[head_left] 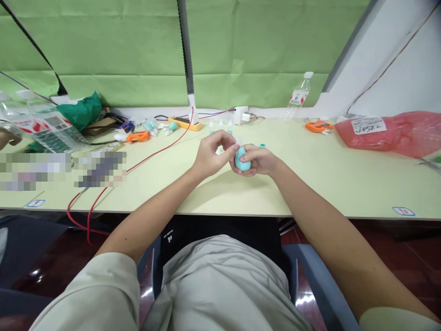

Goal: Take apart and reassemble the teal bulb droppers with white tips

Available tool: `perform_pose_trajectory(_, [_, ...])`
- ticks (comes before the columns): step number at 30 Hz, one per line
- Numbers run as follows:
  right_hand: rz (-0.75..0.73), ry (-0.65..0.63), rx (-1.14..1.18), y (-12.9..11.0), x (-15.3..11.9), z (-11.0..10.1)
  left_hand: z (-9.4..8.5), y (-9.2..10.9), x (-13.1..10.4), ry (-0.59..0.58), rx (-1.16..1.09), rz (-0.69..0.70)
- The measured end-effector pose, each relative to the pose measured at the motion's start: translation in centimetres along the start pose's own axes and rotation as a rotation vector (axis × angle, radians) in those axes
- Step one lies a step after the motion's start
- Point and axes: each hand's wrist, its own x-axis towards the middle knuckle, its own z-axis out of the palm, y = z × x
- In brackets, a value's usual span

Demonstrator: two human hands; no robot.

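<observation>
Above the table's middle, my right hand is closed around a turquoise egg-shaped bulb. A clear, pale tip stands at the top of the bulb. My left hand is closed in a pinch, its thumb and forefinger at that tip. Whether the tip is fixed to the bulb, I cannot tell. Just behind my right hand lies a small turquoise ring-like part. Several small pointed pieces with clear tops and turquoise bases stand behind my left hand, partly hidden by it.
Along the back are a yellow-and-black device, a white plug adapter and a clear bottle. Orange cutters and a red plastic bag lie right. Large bottles and a red cable occupy the left.
</observation>
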Motion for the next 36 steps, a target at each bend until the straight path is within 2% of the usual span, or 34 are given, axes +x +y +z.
perform_pose_trajectory(5, [0.012,0.218,-0.152,0.6,0.5,-0.4,-0.4,-1.0,0.5,-0.021,-0.018,-0.243])
perform_pose_trajectory(9, [0.043,0.284,-0.24,0.5,0.4,-0.2,-1.0,-1.2,0.9,-0.07,-0.073,-0.352])
perform_pose_trajectory(15, [0.07,0.351,-0.31,0.2,0.1,0.2,-1.1,-1.2,1.0,-0.096,-0.052,-0.381])
perform_pose_trajectory(19, [0.065,0.389,-0.359,0.3,0.2,0.2,-0.9,-1.4,0.9,-0.067,-0.008,-0.38])
perform_pose_trajectory(27, [0.043,0.351,-0.266,0.4,0.4,0.0,-0.8,-1.3,0.6,-0.038,-0.003,-0.315])
perform_pose_trajectory(33, [0.028,0.356,-0.225,0.3,0.5,0.2,-0.6,-1.4,0.3,-0.033,0.045,-0.197])
perform_pose_trajectory(36, [0.02,0.374,-0.256,0.3,0.5,0.5,-0.5,-1.3,0.3,-0.031,0.009,-0.21])
